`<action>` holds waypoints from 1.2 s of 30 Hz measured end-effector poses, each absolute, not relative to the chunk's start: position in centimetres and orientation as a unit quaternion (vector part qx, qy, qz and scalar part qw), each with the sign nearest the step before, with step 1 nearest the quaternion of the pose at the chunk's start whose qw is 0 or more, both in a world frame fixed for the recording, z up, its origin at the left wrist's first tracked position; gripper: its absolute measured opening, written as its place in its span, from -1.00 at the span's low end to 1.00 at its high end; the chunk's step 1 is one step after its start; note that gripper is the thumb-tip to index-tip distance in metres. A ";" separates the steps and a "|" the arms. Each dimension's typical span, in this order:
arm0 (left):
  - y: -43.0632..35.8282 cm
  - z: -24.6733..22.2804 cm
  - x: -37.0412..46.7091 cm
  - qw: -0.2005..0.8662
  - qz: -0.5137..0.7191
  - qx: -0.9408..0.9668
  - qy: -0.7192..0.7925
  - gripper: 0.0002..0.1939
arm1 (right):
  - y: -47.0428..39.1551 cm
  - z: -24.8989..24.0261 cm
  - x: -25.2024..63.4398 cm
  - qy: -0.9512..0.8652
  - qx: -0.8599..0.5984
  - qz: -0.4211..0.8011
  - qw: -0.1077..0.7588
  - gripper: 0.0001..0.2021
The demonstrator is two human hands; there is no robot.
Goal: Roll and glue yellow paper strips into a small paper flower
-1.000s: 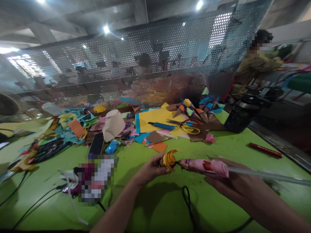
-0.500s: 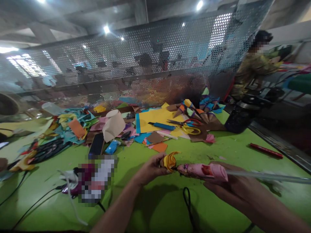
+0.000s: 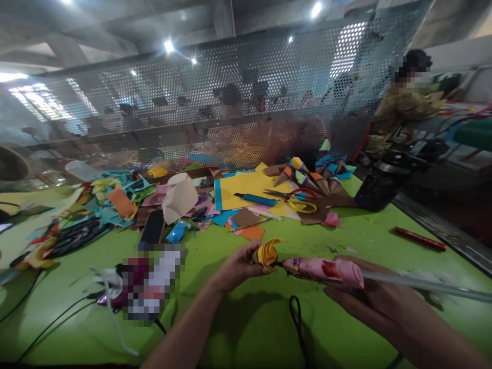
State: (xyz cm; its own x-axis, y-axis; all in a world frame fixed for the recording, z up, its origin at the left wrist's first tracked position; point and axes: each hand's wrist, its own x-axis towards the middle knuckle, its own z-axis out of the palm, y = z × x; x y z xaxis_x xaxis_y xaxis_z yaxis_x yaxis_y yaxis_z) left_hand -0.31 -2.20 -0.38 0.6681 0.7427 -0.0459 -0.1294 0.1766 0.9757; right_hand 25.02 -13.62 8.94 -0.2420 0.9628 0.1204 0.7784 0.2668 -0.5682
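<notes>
My left hand [image 3: 239,267] is closed around a small roll of yellow paper [image 3: 268,254] with a brown outer part, its curled layers facing right. A pink hot glue gun [image 3: 313,269] lies in my right hand [image 3: 374,297], its dark, stained nozzle pointing left at the roll. The tip is right beside the paper; I cannot tell whether they touch. From the gun's back end a long clear glue stick [image 3: 426,285] sticks out to the right. Most of my right fingers are hidden beneath and behind the gun.
Scissors [image 3: 303,204] and a blue utility knife [image 3: 257,199] rest on yellow paper sheets [image 3: 230,189]. Paper scraps [image 3: 123,201], a phone [image 3: 152,228] and a power strip [image 3: 163,274] lie left. Paper cones [image 3: 284,177], a dark bottle [image 3: 378,182] and a red pen [image 3: 419,239] are right.
The glue gun and my right hand have shifted very slightly to the right. My left hand and the yellow roll have hardly moved.
</notes>
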 end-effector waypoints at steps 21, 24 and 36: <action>-2.2 -0.2 -0.2 0.724 0.312 0.553 0.270 -0.52 | -13.2 8.2 25.2 -0.765 -0.574 0.164 0.242 -0.65; -2.2 0.0 -0.1 0.735 0.320 0.538 0.261 -0.55 | -12.9 8.5 25.2 -0.768 -0.565 0.143 0.265 -0.65; -2.5 0.3 -0.1 0.747 0.368 0.480 0.276 -0.55 | -13.5 7.6 25.7 -0.707 -0.610 0.207 0.292 -0.64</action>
State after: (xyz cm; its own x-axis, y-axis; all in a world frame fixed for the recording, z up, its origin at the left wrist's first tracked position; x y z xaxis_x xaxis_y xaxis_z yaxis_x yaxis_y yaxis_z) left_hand -0.14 -2.53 0.34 0.5767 0.8149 -0.0584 -0.2846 0.2674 0.9206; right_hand 25.69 -13.47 7.60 -0.0852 0.9835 0.1594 0.7416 0.1694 -0.6490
